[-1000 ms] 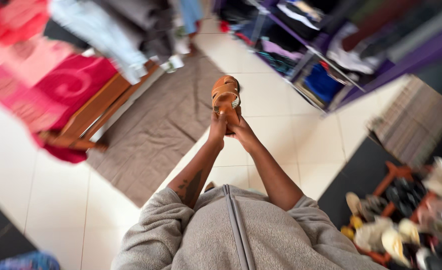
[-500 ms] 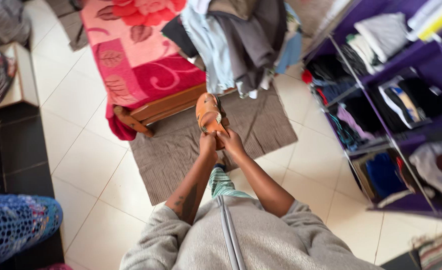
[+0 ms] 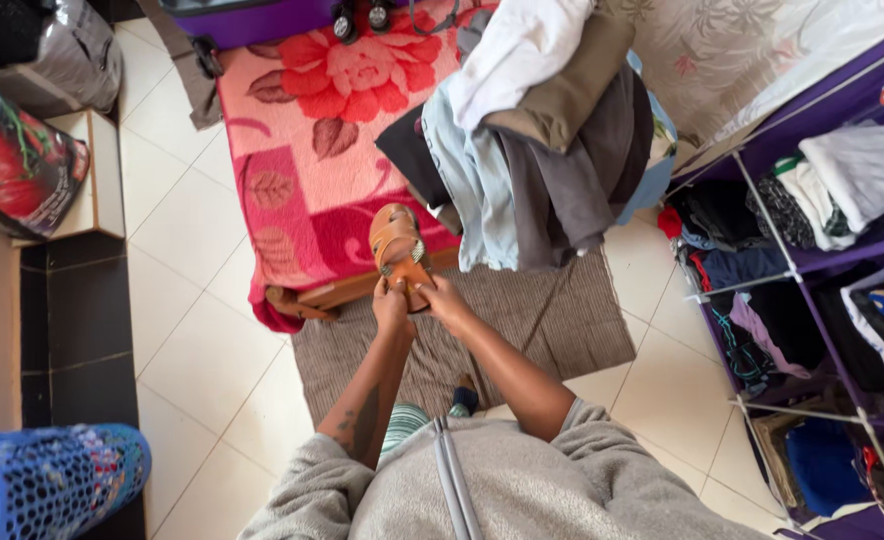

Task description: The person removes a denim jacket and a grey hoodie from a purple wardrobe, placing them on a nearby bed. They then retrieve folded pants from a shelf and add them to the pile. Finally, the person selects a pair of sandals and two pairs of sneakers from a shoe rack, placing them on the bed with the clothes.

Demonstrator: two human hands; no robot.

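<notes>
Above the brown rug (image 3: pixel 552 320), by the bed (image 3: pixel 302 150): I see both hands, left hand (image 3: pixel 391 305) and right hand (image 3: pixel 444 298), closed on the tan sandal's (image 3: pixel 398 250) near end. Its long axis points away from me; both grips equally near.

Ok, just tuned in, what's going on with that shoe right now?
A person in a grey zip top stands on a tiled floor and holds a tan strappy sandal out in front with both hands. The left hand and the right hand grip its near end, so the sandal points away toward a bed with a pink flowered blanket and a pile of clothes. A brown mat lies below the hands, and purple shelves with folded clothes stand to the right.
</notes>
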